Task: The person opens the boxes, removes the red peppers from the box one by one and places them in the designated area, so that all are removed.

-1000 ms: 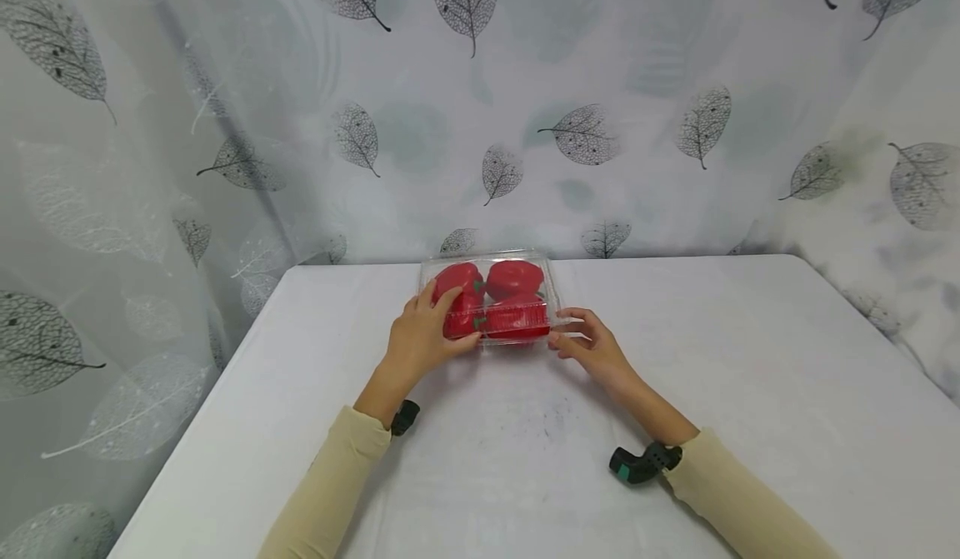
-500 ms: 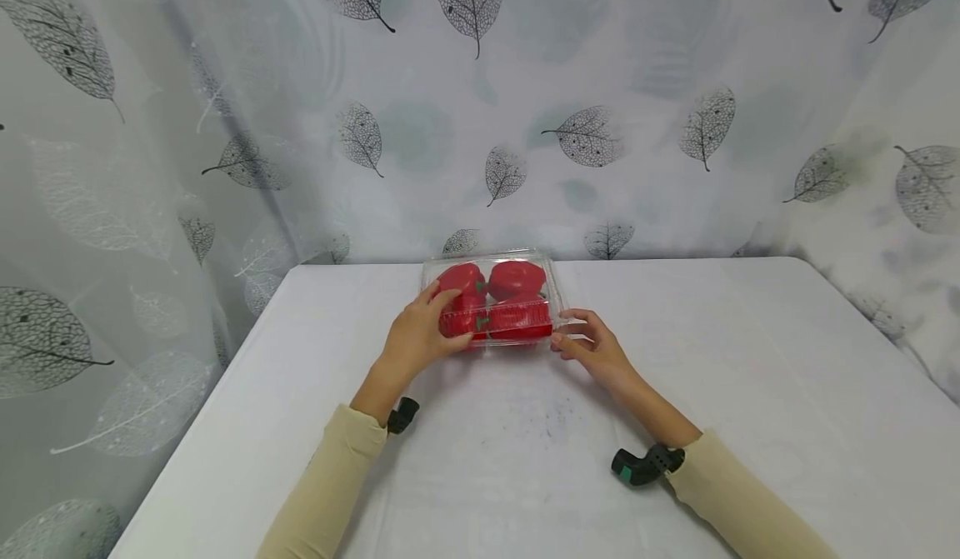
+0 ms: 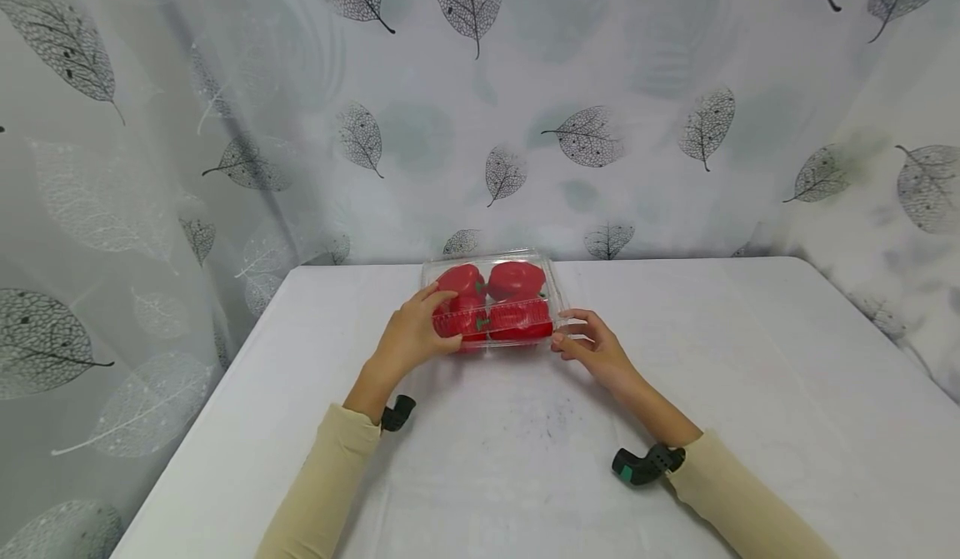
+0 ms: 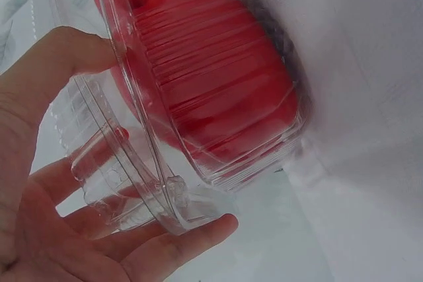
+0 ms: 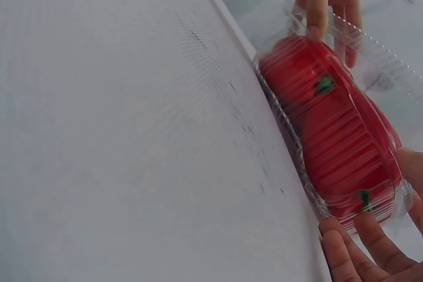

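A clear plastic clamshell box [image 3: 555, 292] sits at the table's far edge, packed with several red peppers [image 3: 514, 279] that have green stems. My left hand [image 3: 408, 330] holds its left front corner. In the left wrist view, the thumb [image 4: 89, 51] presses at the rim while the other fingers curl around the lid [image 4: 99, 130], whose edge stands a little apart from the base. At the right front corner, my right hand [image 3: 596, 351] grips the box between thumb and fingers. The right wrist view shows these fingertips [image 5: 367, 226] against the ribbed end wall.
A white cloth covers the table [image 3: 555, 476], with faint dark marks near the middle. Behind it hangs a leaf-patterned curtain [image 3: 420, 151]. Each wrist wears a black camera band, such as the right one [image 3: 647, 464].
My left hand has slid slightly left and toward me along the box's front left, uncovering more of the front pepper. The right hand and the box have stayed nearly still.
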`<state>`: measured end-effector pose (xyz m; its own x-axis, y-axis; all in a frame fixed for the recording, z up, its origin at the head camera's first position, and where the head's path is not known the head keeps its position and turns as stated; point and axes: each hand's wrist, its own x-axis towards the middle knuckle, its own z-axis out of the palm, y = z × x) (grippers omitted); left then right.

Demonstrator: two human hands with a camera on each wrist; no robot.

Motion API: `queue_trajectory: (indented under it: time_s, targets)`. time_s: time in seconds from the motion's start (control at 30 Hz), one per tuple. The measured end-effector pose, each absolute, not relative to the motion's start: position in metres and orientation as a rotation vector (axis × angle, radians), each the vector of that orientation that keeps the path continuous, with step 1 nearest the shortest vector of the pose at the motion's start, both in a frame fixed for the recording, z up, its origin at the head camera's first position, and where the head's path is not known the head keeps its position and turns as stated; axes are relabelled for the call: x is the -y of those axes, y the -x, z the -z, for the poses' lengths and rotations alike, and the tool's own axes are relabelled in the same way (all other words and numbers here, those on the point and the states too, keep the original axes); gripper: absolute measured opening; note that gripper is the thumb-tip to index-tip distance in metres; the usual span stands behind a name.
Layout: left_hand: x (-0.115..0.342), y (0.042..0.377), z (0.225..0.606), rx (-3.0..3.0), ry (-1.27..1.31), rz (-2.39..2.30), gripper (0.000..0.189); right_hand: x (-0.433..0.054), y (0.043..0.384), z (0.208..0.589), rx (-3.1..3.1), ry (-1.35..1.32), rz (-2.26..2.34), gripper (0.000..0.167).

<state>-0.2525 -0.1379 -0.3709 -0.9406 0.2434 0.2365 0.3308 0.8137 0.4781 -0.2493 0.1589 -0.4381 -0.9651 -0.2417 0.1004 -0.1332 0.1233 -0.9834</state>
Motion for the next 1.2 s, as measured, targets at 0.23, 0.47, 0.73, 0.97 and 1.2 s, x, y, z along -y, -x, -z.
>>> queue_trajectory:
  time_s: [0.23,0.47,0.73,0.97,1.2]
  targets:
    - [0.1399,0.2507,0.3679,2.835,0.459,0.852,0.061,-0.1594,0.2493,0.4383,-2.285,0.394,1.986,0.047]
    - [0.1421,0.2490,0.3706,2.814,0.467,0.899,0.059,-0.1597,0.2510,0.4379,-2.284,0.395,1.971,0.048]
    - [0.1425,0.2494,0.3723,2.773,0.527,0.872,0.058,-0.1617,0.2501,0.4380,-2.286,0.380,1.974,0.049]
    - [0.1458,0.2504,0.3712,2.779,0.599,0.769,0.060,-0.1624,0.2508,0.4383,-2.284,0.390,1.975,0.048]
    - [0.1469,0.2517,0.3689,2.816,0.618,0.800,0.060,-0.1631,0.2508,0.4397,-2.275,0.421,1.984,0.047]
